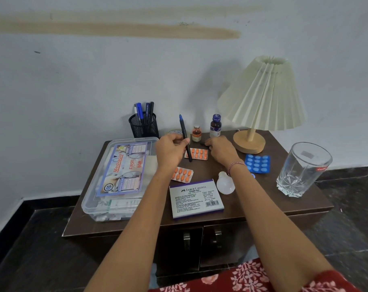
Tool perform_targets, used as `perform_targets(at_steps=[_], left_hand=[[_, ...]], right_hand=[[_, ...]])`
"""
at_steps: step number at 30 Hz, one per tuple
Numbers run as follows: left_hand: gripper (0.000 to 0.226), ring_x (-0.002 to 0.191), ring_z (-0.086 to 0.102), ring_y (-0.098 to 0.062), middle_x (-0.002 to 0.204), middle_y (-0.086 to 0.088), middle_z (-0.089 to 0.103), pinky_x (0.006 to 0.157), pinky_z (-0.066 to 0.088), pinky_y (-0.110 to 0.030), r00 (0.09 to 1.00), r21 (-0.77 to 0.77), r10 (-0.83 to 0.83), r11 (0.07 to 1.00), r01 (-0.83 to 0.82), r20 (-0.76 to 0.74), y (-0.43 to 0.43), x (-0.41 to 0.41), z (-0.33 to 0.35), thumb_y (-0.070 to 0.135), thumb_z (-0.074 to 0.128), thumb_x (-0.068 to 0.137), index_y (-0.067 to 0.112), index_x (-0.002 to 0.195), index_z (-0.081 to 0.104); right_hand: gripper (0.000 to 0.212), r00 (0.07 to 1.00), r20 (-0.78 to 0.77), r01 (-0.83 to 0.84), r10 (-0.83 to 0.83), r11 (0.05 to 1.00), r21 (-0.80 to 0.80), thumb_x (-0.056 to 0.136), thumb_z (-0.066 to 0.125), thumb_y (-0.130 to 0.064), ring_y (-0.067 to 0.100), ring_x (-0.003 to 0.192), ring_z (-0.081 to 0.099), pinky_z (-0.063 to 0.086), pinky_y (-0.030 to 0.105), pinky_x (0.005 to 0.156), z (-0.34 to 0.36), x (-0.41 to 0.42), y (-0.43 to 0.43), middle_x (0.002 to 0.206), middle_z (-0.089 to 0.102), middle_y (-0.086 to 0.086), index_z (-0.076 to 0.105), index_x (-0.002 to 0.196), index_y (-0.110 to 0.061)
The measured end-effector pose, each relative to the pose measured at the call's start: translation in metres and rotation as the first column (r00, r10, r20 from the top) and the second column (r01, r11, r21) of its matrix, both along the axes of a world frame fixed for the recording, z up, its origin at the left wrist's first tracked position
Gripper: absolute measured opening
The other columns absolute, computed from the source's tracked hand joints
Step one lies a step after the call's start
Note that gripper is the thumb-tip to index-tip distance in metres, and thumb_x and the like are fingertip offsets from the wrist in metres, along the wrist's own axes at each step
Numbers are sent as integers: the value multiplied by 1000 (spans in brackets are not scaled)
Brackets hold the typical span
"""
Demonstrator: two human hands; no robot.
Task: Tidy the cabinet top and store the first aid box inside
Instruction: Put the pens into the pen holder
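A clear plastic first aid box [117,178] with its lid on lies at the left of the dark cabinet top [269,199]. My left hand [170,150] holds a black pen with a blue tip [184,131] upright. My right hand [221,150] rests low over a small dark object near the back, fingers curled; I cannot tell whether it grips it. Two orange pill strips [197,153] [182,174], a blue pill strip [257,163], a stamp pad box [196,198], a small white bottle [226,183] and two brown medicine bottles [196,133] [215,126] lie around.
A mesh pen holder [144,126] with several pens stands at the back, beside a tape roll [174,131]. A pleated lamp [261,98] stands at the back right and a glass tumbler [303,169] at the right edge. Two cabinet doors with handles [217,238] are below.
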State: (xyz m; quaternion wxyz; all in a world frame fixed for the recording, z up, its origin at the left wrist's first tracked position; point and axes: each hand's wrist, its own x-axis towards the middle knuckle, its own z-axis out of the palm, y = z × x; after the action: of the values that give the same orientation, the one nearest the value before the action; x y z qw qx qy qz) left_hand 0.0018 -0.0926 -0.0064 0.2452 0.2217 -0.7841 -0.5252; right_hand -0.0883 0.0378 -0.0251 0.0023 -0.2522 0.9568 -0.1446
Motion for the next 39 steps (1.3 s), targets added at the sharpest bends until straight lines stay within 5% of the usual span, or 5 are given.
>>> perform_targets(at_steps=[15,21,26,34,39], left_hand=[[29,88,69,-23,97,-12,70,85,56,-42,999,-47,-7,999,9,41,4,6,6,18,69,84,3,109,67],[26,86,68,-23,93,-8,70,82,56,-43,999,-95,-22,995,27,50,1,9,5,20,69,84,6,106,68],[25,75,60,-10,90,-2,71,70,49,-27,998,-267,35,963,-18,59,-1,11,5,29,69,83,11,101,71],[21,73,54,-7,92,4,71,64,37,-24,993,-360,104,930,-77,57,-1,15,7,30,68,84,19,102,71],[24,75,55,-6,97,3,72,65,39,-23,992,-388,106,919,-73,66,-1,16,9,30,68,84,19,105,70]], right_hand=[[26,970,-11,243,-244,970,-27,90,58,-12,26,108,60,52,35,92,12,11,12,116,65,11,65,114,-7],[21,970,-12,231,-243,935,-270,85,62,-16,13,84,59,43,21,60,19,16,9,98,69,1,68,105,-16],[19,887,424,253,183,576,-778,92,52,-7,10,65,66,58,19,62,24,25,-7,90,68,7,65,105,-10],[18,738,449,377,504,243,-894,96,45,-2,9,64,58,53,14,61,39,30,-10,81,60,10,61,105,-4],[17,773,381,365,508,134,-921,93,51,-1,10,67,54,52,14,66,44,32,-12,82,56,9,61,106,-3]])
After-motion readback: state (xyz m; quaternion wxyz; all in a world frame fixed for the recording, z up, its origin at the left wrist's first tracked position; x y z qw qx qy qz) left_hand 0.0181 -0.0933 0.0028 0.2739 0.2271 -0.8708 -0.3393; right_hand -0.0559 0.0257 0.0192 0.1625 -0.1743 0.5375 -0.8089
